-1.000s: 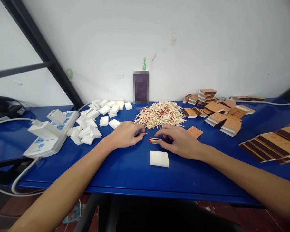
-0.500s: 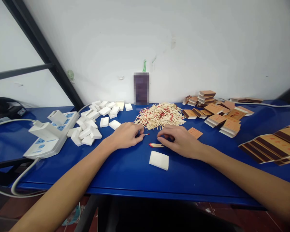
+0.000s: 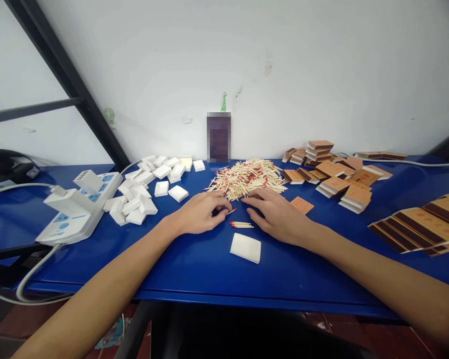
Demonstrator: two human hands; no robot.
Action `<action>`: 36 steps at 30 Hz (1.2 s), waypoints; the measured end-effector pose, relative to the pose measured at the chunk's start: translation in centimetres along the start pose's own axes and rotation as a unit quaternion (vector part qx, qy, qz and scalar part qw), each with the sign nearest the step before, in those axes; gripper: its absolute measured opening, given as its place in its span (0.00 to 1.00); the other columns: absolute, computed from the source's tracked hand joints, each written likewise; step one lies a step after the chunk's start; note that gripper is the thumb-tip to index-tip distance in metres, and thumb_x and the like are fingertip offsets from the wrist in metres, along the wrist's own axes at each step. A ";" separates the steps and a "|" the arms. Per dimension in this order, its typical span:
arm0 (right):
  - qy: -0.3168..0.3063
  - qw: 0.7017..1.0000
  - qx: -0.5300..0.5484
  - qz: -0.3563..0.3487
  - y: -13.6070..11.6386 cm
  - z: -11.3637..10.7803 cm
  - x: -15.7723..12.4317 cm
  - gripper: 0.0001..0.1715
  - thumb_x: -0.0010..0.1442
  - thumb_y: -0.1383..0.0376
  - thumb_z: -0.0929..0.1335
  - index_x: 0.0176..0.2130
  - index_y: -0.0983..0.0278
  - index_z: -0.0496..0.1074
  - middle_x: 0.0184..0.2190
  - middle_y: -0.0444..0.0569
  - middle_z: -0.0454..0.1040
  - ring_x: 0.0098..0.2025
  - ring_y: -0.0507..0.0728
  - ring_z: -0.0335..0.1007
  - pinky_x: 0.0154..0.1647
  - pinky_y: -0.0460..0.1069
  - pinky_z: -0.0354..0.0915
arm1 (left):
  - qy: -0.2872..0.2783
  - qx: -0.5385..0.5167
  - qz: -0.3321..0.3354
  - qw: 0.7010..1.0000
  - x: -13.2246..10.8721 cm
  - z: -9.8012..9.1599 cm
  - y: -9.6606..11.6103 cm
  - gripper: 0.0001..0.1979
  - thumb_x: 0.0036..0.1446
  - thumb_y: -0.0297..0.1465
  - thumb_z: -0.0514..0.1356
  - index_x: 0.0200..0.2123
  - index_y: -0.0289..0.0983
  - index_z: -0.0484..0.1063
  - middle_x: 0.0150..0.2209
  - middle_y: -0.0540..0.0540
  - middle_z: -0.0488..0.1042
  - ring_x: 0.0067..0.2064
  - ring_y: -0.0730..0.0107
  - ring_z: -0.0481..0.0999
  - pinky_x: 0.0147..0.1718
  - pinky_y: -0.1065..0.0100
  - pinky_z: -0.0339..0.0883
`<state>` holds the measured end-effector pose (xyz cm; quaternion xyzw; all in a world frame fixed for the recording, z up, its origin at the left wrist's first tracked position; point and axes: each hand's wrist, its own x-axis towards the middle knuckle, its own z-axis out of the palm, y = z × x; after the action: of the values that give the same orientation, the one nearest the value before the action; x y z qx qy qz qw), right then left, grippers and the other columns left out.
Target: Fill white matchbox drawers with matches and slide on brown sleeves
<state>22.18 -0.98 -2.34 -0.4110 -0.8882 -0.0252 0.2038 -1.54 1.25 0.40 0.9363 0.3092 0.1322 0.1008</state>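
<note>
In the head view my left hand [image 3: 205, 212] is closed, with a match [image 3: 232, 211] pinched between thumb and fingertips, its red head pointing right. My right hand [image 3: 273, 214] rests at the front edge of a heap of loose matches [image 3: 249, 177]; thumb and fingers are apart, and I see nothing held. Between and just below the hands lies a small row of several matches [image 3: 242, 225], red heads to the left. Closer to me a white matchbox tray [image 3: 246, 248] lies on the blue table [image 3: 194, 269].
White matchbox trays [image 3: 138, 192] are piled at the left, beside a white power strip [image 3: 86, 209] with plugs and cables. Orange-brown matchbox sleeves [image 3: 333, 179] form a heap at the right, with more sleeves [image 3: 419, 224] nearer. One flat orange piece [image 3: 302, 205] lies beside my right hand.
My left hand has shifted slightly right with the match. My right hand has moved up to the matches' heap, and its thumb and fingers have spread.
</note>
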 end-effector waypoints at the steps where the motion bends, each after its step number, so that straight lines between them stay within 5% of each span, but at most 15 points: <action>1: -0.003 1.000 -0.001 0.000 0.1 -0.1 0.0 0.18 0.67 0.66 0.61 0.49 0.70 0.76 0.42 0.58 0.73 0.46 0.63 0.68 0.50 0.59 0.66 | -0.001 0.000 0.006 1.000 0.0 0.0 0.0 0.12 0.65 0.28 0.52 0.44 0.38 0.75 0.37 0.47 0.72 0.38 0.68 0.72 0.40 0.65 0.65; 9: -0.026 0.999 0.011 0.021 -0.3 -1.2 -0.2 0.16 0.66 0.65 0.62 0.39 0.68 0.78 0.37 0.56 0.76 0.41 0.61 0.72 0.44 0.56 0.68 | -0.008 0.004 0.046 0.999 -0.1 0.2 -0.6 0.21 0.60 0.19 0.49 0.48 0.40 0.76 0.43 0.45 0.71 0.45 0.66 0.72 0.45 0.64 0.66; 20: -0.023 0.999 0.031 0.007 -0.5 -1.5 -0.3 0.14 0.65 0.66 0.63 0.35 0.66 0.77 0.35 0.52 0.78 0.38 0.58 0.73 0.40 0.53 0.68 | 0.037 0.028 0.018 0.999 0.1 0.4 -0.8 0.11 0.66 0.30 0.56 0.46 0.38 0.77 0.41 0.45 0.73 0.45 0.64 0.72 0.45 0.62 0.66; 36: -0.007 0.997 0.079 -0.021 -0.3 -0.7 0.2 0.13 0.64 0.68 0.64 0.36 0.66 0.79 0.38 0.53 0.79 0.40 0.58 0.74 0.44 0.54 0.69 | 0.080 0.046 -0.007 0.996 1.2 1.2 0.2 0.08 0.65 0.33 0.57 0.40 0.39 0.76 0.43 0.45 0.69 0.47 0.62 0.66 0.48 0.60 0.60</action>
<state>22.11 -1.21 -1.60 -0.3748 -0.8972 0.0439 0.2294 -0.11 1.73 -0.51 0.9242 0.3288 0.1914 0.0334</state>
